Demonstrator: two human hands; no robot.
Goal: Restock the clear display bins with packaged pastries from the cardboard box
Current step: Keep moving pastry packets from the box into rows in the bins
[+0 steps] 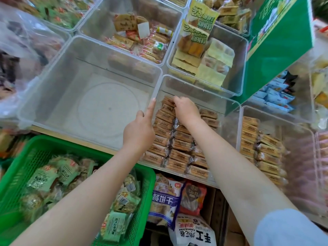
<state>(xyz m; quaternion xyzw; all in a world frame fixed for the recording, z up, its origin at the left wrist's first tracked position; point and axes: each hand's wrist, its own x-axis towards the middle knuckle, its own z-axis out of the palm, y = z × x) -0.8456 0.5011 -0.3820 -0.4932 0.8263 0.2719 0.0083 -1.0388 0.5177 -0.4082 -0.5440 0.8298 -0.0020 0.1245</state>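
A clear display bin [215, 96] in the middle holds rows of brown packaged pastries [179, 145] standing on edge. My right hand [186, 110] reaches into it, with fingertips curled down on the top of the far packets in the left row. My left hand [140, 128] is at the bin's left wall, index finger stretched along the rim and the other fingers curled. To the left stands a large clear bin [53, 96] with a bare bottom. The cardboard box [213, 210] sits low under the shelf, mostly hidden by snack bags.
A green plastic basket [21, 167] of green-wrapped pastries is at lower left. Clear bins with yellow-packed cakes [204, 63] and mixed snacks [142, 38] lie farther back. Another bin of brown packets [260, 148] is on the right, a green sign board [276, 50] above it.
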